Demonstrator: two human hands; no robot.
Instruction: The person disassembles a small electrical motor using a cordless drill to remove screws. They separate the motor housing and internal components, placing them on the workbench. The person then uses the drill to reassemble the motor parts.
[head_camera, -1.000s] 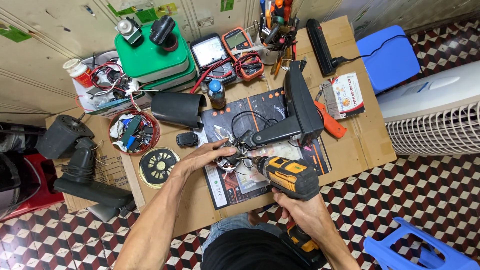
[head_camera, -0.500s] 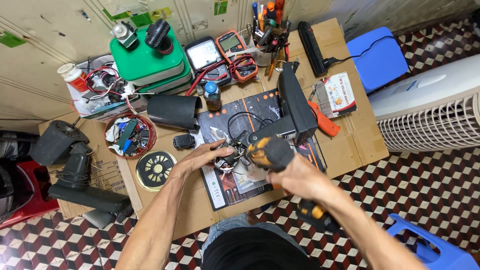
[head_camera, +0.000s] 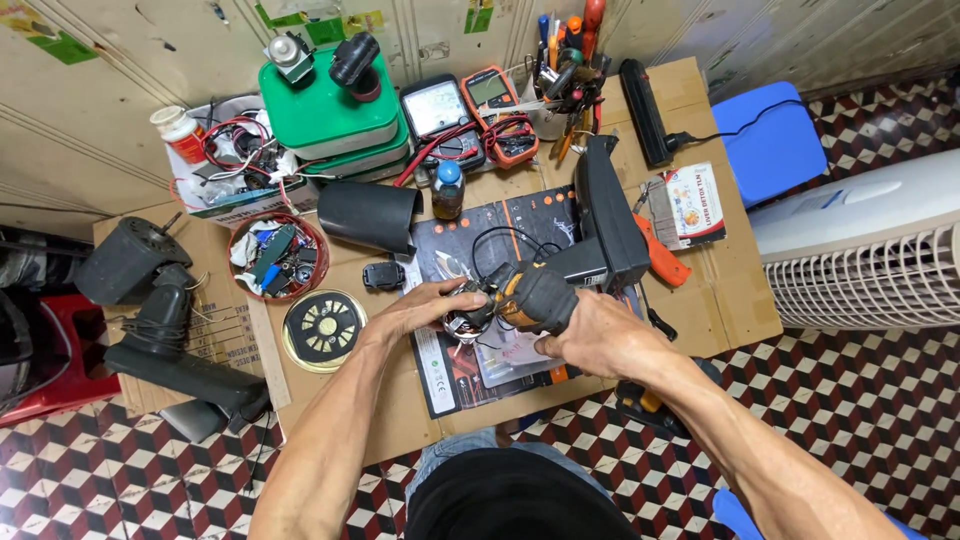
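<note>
A round red bowl (head_camera: 277, 256) at the left holds small circuit boards and wire scraps; beyond it a white tray (head_camera: 232, 190) carries red and black leads. A cup (head_camera: 560, 95) at the far edge is crammed with screwdrivers and pens. The left hand (head_camera: 425, 305) grasps a small motor part (head_camera: 468, 318) over the dark mat (head_camera: 500, 300) at the middle of the cardboard-covered surface (head_camera: 700, 290). The right hand (head_camera: 598, 335) is clenched around an orange-and-black cordless drill (head_camera: 530, 295), its nose at the part. Checkered tiles cover the floor (head_camera: 850, 400); a white fan grille (head_camera: 870, 280) stands right.
</note>
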